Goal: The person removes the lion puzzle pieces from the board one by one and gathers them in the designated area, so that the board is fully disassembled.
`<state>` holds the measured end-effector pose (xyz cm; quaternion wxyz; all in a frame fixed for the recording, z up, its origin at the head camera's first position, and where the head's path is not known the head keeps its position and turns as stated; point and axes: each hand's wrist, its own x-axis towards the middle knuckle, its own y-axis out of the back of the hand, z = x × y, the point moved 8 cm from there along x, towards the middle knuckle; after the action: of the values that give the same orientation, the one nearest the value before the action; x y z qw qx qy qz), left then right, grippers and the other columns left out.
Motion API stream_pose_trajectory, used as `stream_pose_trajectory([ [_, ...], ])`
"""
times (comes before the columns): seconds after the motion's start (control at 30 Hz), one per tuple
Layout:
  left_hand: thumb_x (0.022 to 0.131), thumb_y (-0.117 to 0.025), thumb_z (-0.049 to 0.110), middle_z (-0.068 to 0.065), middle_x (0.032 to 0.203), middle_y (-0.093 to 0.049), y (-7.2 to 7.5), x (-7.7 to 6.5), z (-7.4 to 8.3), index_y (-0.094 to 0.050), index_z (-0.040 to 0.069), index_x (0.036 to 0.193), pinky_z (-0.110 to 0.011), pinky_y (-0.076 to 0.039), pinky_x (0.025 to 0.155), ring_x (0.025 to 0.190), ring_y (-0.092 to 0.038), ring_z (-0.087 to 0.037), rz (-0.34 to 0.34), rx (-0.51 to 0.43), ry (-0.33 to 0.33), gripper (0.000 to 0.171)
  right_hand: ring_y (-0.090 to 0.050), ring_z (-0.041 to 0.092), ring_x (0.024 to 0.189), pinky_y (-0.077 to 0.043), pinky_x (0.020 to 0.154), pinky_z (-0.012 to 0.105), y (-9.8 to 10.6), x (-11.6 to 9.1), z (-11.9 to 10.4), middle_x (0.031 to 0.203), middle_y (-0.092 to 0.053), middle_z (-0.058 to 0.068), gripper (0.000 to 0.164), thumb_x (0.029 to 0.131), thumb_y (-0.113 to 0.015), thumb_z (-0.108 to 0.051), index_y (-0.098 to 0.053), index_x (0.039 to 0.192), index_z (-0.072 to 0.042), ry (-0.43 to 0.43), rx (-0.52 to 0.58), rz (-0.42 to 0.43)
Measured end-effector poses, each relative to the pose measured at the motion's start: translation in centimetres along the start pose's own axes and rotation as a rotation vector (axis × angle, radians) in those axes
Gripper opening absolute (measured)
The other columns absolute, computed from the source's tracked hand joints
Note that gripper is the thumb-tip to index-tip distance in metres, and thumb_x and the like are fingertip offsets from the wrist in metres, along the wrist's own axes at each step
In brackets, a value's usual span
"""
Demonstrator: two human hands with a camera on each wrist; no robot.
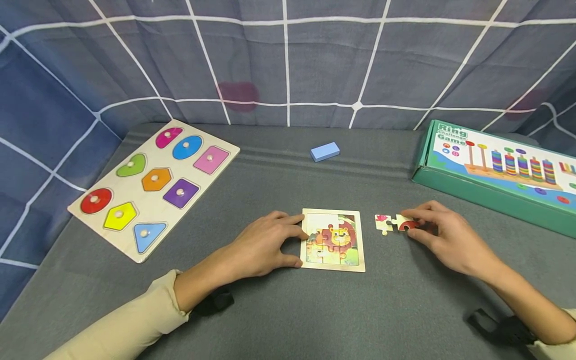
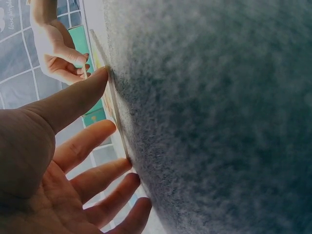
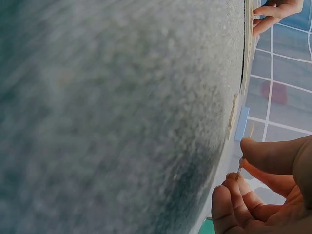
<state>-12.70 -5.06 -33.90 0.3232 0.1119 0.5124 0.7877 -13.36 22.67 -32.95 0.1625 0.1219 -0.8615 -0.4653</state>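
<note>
A small wooden jigsaw board point(image 1: 361, 245) lies flat, its lion picture point(image 1: 340, 237) partly filled in and bare wood showing at its upper left. My left hand point(image 1: 271, 245) rests at the board's left side, its spread fingertips and thumb touching the edge. To the right of the board, my right hand point(image 1: 443, 235) pinches a red and cream jigsaw piece point(image 1: 405, 223) between thumb and fingers. That piece appears edge-on in the right wrist view, tilted off the table. Just left of it lies a loose jigsaw piece point(image 1: 383, 223) with a pink mark.
A board of knobbed coloured shapes point(image 1: 173, 167) lies at the left. Behind the jigsaw sits a blue block point(image 1: 325, 151). A green Ring Challenge Game box point(image 1: 490, 195) stands at the right. A checked cloth point(image 1: 315, 60) hangs along the back of the grey table point(image 1: 288, 320).
</note>
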Motion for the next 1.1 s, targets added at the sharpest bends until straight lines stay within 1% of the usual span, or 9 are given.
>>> stream_pose_trajectory([
  [0.17, 0.078, -0.085, 0.033, -0.006, 0.148, -0.048, -0.03, 0.09, 0.05, -0.072, 0.018, 0.117, -0.049, -0.041, 0.102, 0.130, -0.046, -0.027, 0.000, -0.001, -0.008, 0.044, -0.047, 0.008, 0.080, -0.038, 0.063, 0.022, 0.08, -0.16, 0.62, 0.106, -0.062, 0.007, 0.035, 0.083, -0.076, 0.003, -0.070, 0.117, -0.001, -0.006, -0.025, 0.007],
  [0.3, 0.078, -0.085, 0.033, -0.006, 0.148, -0.048, 0.01, 0.11, 0.03, -0.072, 0.019, 0.117, -0.049, -0.041, 0.102, 0.129, -0.047, -0.027, 0.003, -0.004, -0.013, 0.044, -0.047, 0.009, 0.078, -0.037, 0.062, 0.022, 0.10, -0.16, 0.76, 0.102, -0.062, 0.005, 0.034, 0.082, -0.077, 0.003, -0.070, 0.114, -0.002, -0.011, -0.043, 0.011],
  [0.4, 0.078, -0.085, 0.033, -0.006, 0.148, -0.048, 0.05, 0.08, 0.00, -0.072, 0.019, 0.117, -0.049, -0.041, 0.102, 0.129, -0.047, -0.027, 0.006, -0.006, -0.013, 0.044, -0.049, 0.011, 0.079, -0.038, 0.062, 0.025, -0.03, -0.07, 0.88, 0.102, -0.062, 0.006, 0.032, 0.082, -0.077, 0.000, -0.071, 0.113, -0.003, -0.023, -0.062, 0.005],
  [0.6, 0.079, -0.085, 0.034, -0.007, 0.148, -0.048, 0.03, 0.05, 0.03, -0.072, 0.018, 0.118, -0.049, -0.041, 0.101, 0.129, -0.047, -0.028, 0.007, -0.003, -0.013, 0.044, -0.052, 0.017, 0.082, -0.039, 0.063, 0.032, -0.35, 0.03, 1.09, 0.105, -0.061, 0.009, 0.032, 0.083, -0.077, -0.001, -0.070, 0.114, -0.002, -0.062, -0.083, -0.028],
  [0.8, 0.079, -0.084, 0.033, -0.007, 0.148, -0.048, 0.02, 0.03, 0.02, -0.072, 0.018, 0.118, -0.049, -0.041, 0.102, 0.130, -0.046, -0.028, 0.003, -0.008, -0.011, 0.044, -0.053, 0.021, 0.087, -0.041, 0.067, 0.038, -0.62, 0.08, 1.02, 0.107, -0.059, 0.011, 0.033, 0.084, -0.075, 0.000, -0.069, 0.117, -0.002, -0.064, -0.093, -0.063],
  [1.0, 0.079, -0.084, 0.034, -0.007, 0.149, -0.047, -0.01, 0.04, -0.02, -0.071, 0.018, 0.119, -0.049, -0.040, 0.102, 0.131, -0.046, -0.028, -0.004, -0.008, -0.006, 0.045, -0.051, 0.022, 0.088, -0.041, 0.068, 0.039, -0.73, 0.09, 0.97, 0.108, -0.058, 0.012, 0.036, 0.084, -0.075, 0.000, -0.067, 0.119, 0.000, -0.066, -0.098, -0.083],
  [1.1, 0.079, -0.084, 0.034, -0.007, 0.148, -0.048, 0.00, 0.03, 0.00, -0.072, 0.018, 0.119, -0.049, -0.041, 0.102, 0.130, -0.046, -0.028, -0.001, -0.009, -0.010, 0.045, -0.051, 0.021, 0.087, -0.040, 0.066, 0.038, -0.65, 0.04, 0.87, 0.108, -0.058, 0.012, 0.036, 0.084, -0.074, 0.001, -0.067, 0.119, 0.000, -0.061, -0.093, -0.076],
])
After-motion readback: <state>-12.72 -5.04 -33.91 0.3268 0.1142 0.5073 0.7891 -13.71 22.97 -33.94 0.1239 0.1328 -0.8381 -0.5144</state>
